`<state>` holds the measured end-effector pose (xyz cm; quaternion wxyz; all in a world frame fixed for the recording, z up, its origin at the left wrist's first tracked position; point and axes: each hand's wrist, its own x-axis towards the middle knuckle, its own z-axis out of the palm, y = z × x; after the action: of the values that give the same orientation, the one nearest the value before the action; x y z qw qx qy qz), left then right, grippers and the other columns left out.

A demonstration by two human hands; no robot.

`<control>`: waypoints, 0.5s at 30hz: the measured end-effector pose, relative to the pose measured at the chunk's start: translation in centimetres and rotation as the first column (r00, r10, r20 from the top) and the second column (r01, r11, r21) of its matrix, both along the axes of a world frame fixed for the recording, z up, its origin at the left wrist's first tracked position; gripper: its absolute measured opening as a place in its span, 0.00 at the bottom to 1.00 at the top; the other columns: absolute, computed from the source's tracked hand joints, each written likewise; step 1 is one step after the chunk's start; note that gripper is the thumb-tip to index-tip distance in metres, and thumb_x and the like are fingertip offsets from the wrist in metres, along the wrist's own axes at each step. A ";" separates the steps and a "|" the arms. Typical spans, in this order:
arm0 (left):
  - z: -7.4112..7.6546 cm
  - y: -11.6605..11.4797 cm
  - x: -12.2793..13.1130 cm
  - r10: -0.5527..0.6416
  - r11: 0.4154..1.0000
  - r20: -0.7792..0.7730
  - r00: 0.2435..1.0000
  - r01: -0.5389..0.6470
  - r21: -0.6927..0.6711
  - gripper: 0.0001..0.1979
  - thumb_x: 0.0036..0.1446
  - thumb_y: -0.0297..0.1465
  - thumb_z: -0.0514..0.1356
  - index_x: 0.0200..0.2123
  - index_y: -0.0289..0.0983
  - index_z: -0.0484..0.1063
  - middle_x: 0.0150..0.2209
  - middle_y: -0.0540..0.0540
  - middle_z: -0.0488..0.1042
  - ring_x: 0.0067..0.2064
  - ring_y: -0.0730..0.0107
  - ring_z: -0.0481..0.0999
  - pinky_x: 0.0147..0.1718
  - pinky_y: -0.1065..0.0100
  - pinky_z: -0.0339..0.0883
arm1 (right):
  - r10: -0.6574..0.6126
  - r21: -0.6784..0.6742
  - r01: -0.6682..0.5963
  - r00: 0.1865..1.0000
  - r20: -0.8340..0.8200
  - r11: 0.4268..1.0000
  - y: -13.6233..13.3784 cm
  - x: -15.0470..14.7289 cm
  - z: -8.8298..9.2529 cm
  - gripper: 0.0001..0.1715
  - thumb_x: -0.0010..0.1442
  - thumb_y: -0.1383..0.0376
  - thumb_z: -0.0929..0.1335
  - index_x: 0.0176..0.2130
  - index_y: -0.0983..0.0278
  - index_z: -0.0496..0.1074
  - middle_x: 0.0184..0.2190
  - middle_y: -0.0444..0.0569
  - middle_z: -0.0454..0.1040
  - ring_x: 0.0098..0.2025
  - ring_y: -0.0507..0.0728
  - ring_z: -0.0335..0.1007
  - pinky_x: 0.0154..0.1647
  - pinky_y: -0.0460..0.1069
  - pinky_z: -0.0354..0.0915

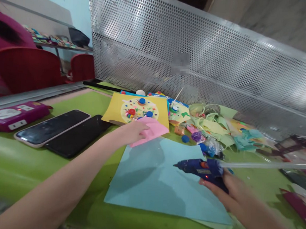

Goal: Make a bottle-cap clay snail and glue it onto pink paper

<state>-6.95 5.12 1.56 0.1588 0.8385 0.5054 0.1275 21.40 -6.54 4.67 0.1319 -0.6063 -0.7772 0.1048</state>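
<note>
Pink paper [155,130] lies under the fingers of the left hand [132,131], overlapping the lower edge of a yellow card [111,107] and the top edge of a blue sheet [147,184]; whether those fingers pinch it or merely rest on it, I cannot tell. It looks light and limp, likely to crease, so an edge or corner would be the kindest place to take it. Closed around its handle, the right hand [230,191] grips a glue gun [196,167] above the blue sheet, its nozzle pointing toward the left side. That tool should feel rigid and fairly light, best held by the handle and well away from the nozzle, which is probably hot since a small red light glows on the body. A long, pale glue stick [265,165] juts from its rear, over the worktop [87,208], and could snag on the clutter there. Beyond the blue sheet, bottle caps [185,138] and paper scraps [218,128] crowd the space before a perforated metal panel [153,40]; two phones [52,126] [74,141] and a purple box [15,114] occupy the left side.
</note>
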 end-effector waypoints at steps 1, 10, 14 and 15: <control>0.0 0.0 0.0 0.009 1.000 -0.013 1.000 -0.009 -0.002 0.17 0.57 0.29 0.50 0.47 0.36 0.72 0.49 0.42 0.74 0.49 0.58 0.71 0.49 0.62 0.62 | 0.006 0.007 -0.006 1.000 -0.009 1.000 0.1 -0.4 -0.1 0.16 0.57 0.54 0.60 0.29 0.61 0.68 0.26 0.52 0.76 0.27 0.61 0.73 0.27 0.51 0.68; -0.4 -0.1 -0.3 0.048 0.999 0.002 0.999 -0.048 0.017 0.17 0.57 0.32 0.50 0.46 0.40 0.73 0.47 0.46 0.75 0.48 0.59 0.73 0.45 0.66 0.65 | 0.062 -0.069 -0.056 0.995 0.082 0.996 1.0 -2.1 -2.0 0.18 0.60 0.56 0.58 0.39 0.64 0.70 0.31 0.54 0.77 0.32 0.63 0.75 0.29 0.52 0.69; -0.5 0.0 -0.2 0.057 0.998 0.001 0.998 -0.057 0.009 0.17 0.55 0.30 0.52 0.47 0.40 0.72 0.43 0.48 0.77 0.46 0.61 0.74 0.43 0.68 0.65 | 0.104 -0.027 -0.102 0.990 0.099 0.994 -0.9 -1.0 -1.2 0.16 0.57 0.55 0.61 0.36 0.61 0.73 0.34 0.54 0.78 0.35 0.64 0.75 0.34 0.52 0.70; -0.5 0.1 -0.2 0.060 0.998 -0.003 0.998 -0.060 0.005 0.18 0.55 0.30 0.52 0.48 0.40 0.72 0.44 0.48 0.77 0.46 0.61 0.74 0.43 0.68 0.65 | 0.097 -0.003 -0.097 0.990 0.102 0.995 -1.2 -0.4 -1.2 0.16 0.56 0.54 0.62 0.35 0.60 0.73 0.33 0.53 0.79 0.34 0.64 0.75 0.34 0.52 0.70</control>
<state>-7.12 5.18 1.05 0.1520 0.8235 0.5303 0.1323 21.00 -7.79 3.45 0.0873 -0.5722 -0.8116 0.0790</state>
